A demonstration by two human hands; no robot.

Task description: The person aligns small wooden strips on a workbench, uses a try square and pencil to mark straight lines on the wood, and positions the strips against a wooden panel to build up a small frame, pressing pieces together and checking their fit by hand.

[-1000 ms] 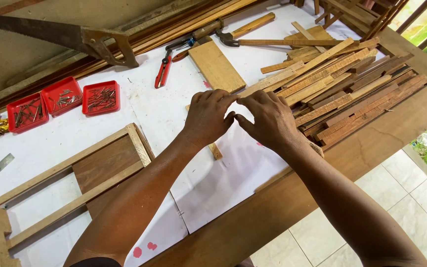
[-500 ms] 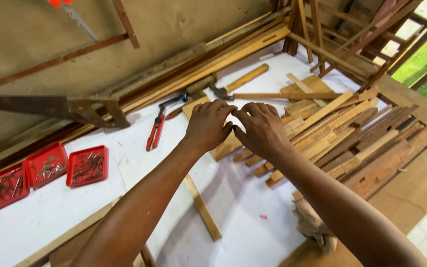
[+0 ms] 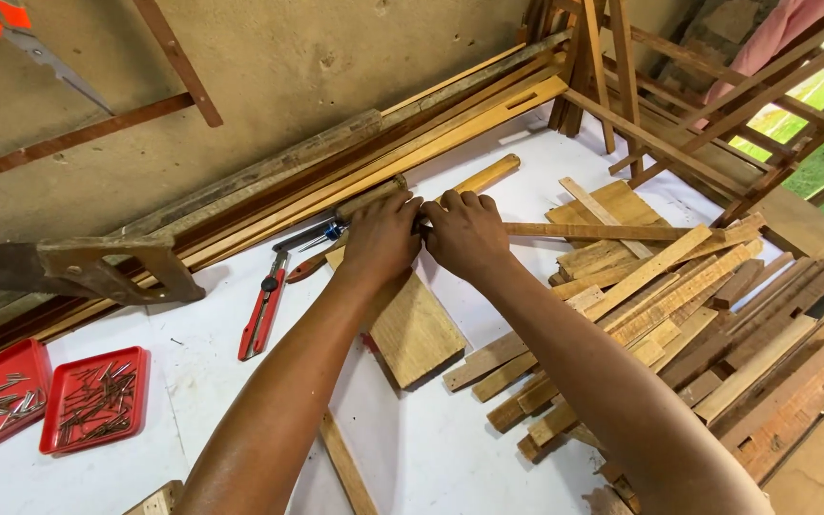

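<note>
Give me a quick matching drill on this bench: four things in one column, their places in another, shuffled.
1. red trays
2. saw
3. pliers
4. board

a. under the left forearm
b. near left corner, holding nails
c. against the wall, far left
d. between the saw handle and the board

Pairs: 1-b, 2-c, 3-d, 4-a

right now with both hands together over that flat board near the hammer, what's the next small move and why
Probably close the right hand around the hammer handle and lift it. Both hands meet above the flat board, the left hand beside the right, and the handle runs out from under the right hand's fingers. What sits between the fingertips is hidden, so this is a guess.
</note>
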